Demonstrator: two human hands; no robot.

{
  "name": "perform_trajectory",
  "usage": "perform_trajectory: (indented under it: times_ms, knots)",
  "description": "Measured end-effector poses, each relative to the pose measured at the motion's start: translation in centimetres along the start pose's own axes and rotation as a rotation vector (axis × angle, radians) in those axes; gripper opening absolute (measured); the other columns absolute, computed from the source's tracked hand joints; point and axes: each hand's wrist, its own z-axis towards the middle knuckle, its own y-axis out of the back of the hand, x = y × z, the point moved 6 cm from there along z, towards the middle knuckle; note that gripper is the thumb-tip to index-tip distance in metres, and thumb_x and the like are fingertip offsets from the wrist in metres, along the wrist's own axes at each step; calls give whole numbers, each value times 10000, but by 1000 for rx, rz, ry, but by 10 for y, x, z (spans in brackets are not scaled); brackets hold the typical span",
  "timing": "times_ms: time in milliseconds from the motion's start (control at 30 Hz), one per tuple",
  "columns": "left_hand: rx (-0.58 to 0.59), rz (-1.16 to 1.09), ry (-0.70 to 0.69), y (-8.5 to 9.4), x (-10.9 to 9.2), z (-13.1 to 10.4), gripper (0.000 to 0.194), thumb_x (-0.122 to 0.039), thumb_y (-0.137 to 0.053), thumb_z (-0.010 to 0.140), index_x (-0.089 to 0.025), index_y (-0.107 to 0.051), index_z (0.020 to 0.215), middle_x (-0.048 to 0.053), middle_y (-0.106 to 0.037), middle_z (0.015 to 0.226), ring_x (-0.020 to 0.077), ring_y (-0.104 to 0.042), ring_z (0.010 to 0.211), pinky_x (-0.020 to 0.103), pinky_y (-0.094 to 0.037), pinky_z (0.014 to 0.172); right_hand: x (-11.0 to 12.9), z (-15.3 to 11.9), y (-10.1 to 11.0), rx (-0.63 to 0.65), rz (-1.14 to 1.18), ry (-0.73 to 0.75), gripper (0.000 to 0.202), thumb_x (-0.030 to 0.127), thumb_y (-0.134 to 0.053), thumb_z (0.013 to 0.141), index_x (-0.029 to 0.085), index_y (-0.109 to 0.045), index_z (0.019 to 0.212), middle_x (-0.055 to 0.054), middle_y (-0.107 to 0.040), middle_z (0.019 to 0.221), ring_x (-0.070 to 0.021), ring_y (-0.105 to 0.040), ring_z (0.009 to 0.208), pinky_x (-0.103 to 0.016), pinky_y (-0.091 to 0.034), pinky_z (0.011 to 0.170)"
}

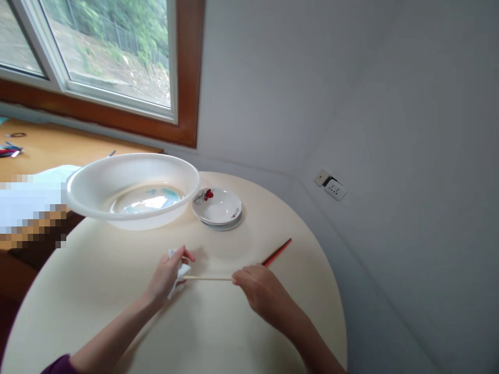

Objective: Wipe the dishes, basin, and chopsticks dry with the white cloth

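Note:
My left hand (166, 275) is closed around a crumpled white tissue (182, 272), its thumb and a finger reaching past the edge. A thin pale chopstick (208, 278) runs level from the tissue across to my right hand (259, 288), whose fingers pinch its other end. Whether it is one stick or two pressed together, I cannot tell. Just beyond my right hand, red and dark chopsticks (277, 252) lie slantwise on the table, their near ends hidden behind the knuckles.
A large translucent basin (134, 214) with some water in it stands at the back left of the round table (125, 254). Stacked floral dishes (224, 205) sit beside it. To the left is a wooden desk (58, 143) under the window; a wall socket (335, 189) is at right.

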Motion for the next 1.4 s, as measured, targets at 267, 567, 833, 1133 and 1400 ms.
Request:
perform_trajectory:
  times_ms: [267, 567, 833, 1133, 1400]
  knots:
    - [75, -223, 104, 2, 12, 12, 262, -408, -582, 660, -155, -559, 595, -78, -327, 315, 69, -326, 292, 174, -256, 322, -108, 18, -10, 2, 88, -138, 215, 148, -466, 879, 177, -678, 858, -48, -687, 846, -160, -580, 823, -294, -354, 798]
    - [82, -275, 152, 1, 18, 13, 239, -375, -573, 698, -148, -558, 624, -82, -325, 315, 71, -323, 278, 166, -223, 307, -142, 22, -31, 25, 94, -138, 213, 108, -492, 835, 192, -688, 832, -38, -669, 899, -162, -575, 871, -317, -344, 852]
    - [74, -290, 200, -2, 17, 11, 264, -312, -491, 780, -144, -561, 589, -75, -313, 301, 57, -306, 273, 170, -302, 349, -129, 18, -31, -29, 169, -116, 216, 73, -483, 810, 173, -673, 833, -45, -643, 898, -143, -576, 863, -271, -403, 839]
    - [63, -298, 209, -3, 15, 10, 276, -288, -470, 801, -143, -555, 582, -63, -332, 299, 62, -319, 275, 168, -310, 348, -127, 12, -23, 4, 213, -83, 217, 51, -506, 773, 171, -669, 693, -25, -636, 784, -129, -584, 755, -244, -427, 758]
    - [53, -295, 216, 0, 19, 12, 246, -314, -516, 769, -150, -553, 590, -63, -342, 302, 67, -328, 279, 171, -304, 340, -134, 4, -20, 19, 215, -93, 257, 4, -483, 747, 169, -668, 683, -19, -626, 783, -125, -576, 757, -240, -423, 759]
